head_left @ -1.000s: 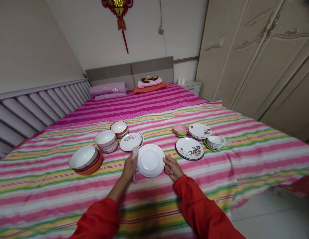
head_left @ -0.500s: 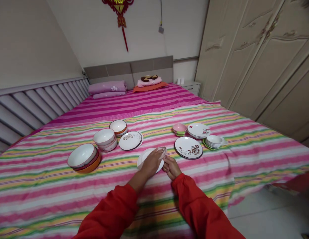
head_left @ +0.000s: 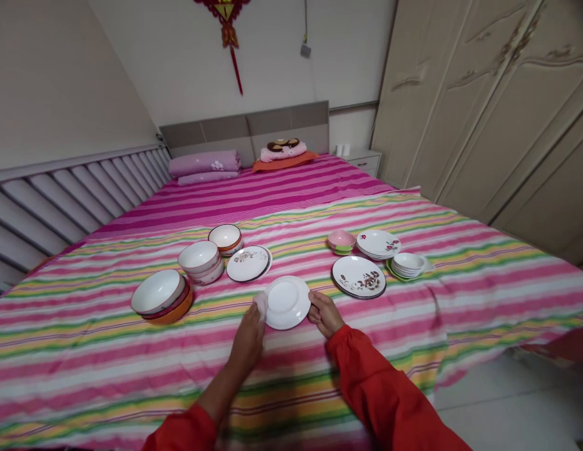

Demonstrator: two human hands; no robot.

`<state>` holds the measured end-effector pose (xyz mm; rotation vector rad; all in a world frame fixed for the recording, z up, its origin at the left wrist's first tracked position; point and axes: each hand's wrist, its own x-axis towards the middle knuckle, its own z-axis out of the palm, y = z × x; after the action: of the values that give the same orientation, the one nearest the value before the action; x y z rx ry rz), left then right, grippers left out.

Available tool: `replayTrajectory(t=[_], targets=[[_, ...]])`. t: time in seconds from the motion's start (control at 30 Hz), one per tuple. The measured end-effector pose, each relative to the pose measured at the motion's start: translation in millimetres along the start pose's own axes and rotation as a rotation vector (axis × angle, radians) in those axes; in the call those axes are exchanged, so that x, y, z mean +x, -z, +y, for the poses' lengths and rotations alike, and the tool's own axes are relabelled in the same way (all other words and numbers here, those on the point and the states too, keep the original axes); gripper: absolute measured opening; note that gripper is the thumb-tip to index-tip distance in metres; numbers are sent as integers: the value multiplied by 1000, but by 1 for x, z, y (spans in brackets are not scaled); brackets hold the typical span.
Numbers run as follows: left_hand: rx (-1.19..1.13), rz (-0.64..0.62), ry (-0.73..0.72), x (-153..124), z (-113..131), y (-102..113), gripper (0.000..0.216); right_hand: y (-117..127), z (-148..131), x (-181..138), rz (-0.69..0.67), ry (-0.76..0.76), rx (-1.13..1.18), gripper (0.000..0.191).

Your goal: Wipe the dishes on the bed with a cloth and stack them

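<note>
Head view: one plain white plate [head_left: 287, 302] sits at the near middle of the striped bedspread [head_left: 84, 376]; whether it rests flat or is slightly lifted cannot be told. The left hand [head_left: 248, 338] has its fingers closed on one small pale cloth [head_left: 260, 304], pressed against the plate's left rim. The right hand [head_left: 325, 313] pinches the plate's right rim with fingers and thumb.

To the left stand three lots of bowls: a stack of large bowls [head_left: 162, 296], white on top of red and orange, a stack of white bowls [head_left: 200, 262], and one orange-banded bowl [head_left: 225, 238]. Just beside them lies a patterned plate [head_left: 248, 263].

To the right are four lots: one dark-rimmed flowered plate [head_left: 358, 276], one pink bowl [head_left: 341, 240], a stack of red-flowered plates [head_left: 378, 243] and a stack of small white dishes [head_left: 407, 265]
</note>
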<state>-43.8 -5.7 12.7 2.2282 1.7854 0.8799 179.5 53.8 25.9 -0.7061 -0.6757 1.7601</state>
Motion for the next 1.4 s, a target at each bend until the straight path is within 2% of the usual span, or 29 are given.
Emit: replayTrajectory(t=[0.17,0.3,0.43,0.57,0.67,0.8,0.87,0.93,1.0,1.07,1.1,1.27,1.4], targets=[[-68,-114,98,66,7,6,48,0,1,2,5,9,9,37],[-87,-162,19,109,33,-10,46,1,1,3,1,10,11,35],[-108,-240,-142,112,73,-26,43,1,1,3,18,18,28,33],[-13,-268,-263,87,98,-29,44,1,2,2,25,21,33,28],[84,-240,-328,56,90,-28,44,1,3,1,22,2,23,25],[161,-182,-405,10,55,-26,45,1,3,-1,-4,-17,3,29],[169,-141,-392,-6,33,-21,44,1,3,-1,-20,-6,2,33],[143,-104,-311,-12,14,-13,44,0,3,0,-22,4,-3,35],[96,-68,-154,-4,0,-4,44,0,3,1,-14,3,-10,35],[43,-60,1,15,-6,4,46,0,3,1,-7,-1,-14,35],[15,-73,35,28,-6,6,48,0,3,2,-5,-1,-14,36],[-39,-123,10,90,15,-8,45,1,3,3,11,21,15,36],[-46,-179,-94,105,44,-21,45,2,4,4,27,23,25,36]])
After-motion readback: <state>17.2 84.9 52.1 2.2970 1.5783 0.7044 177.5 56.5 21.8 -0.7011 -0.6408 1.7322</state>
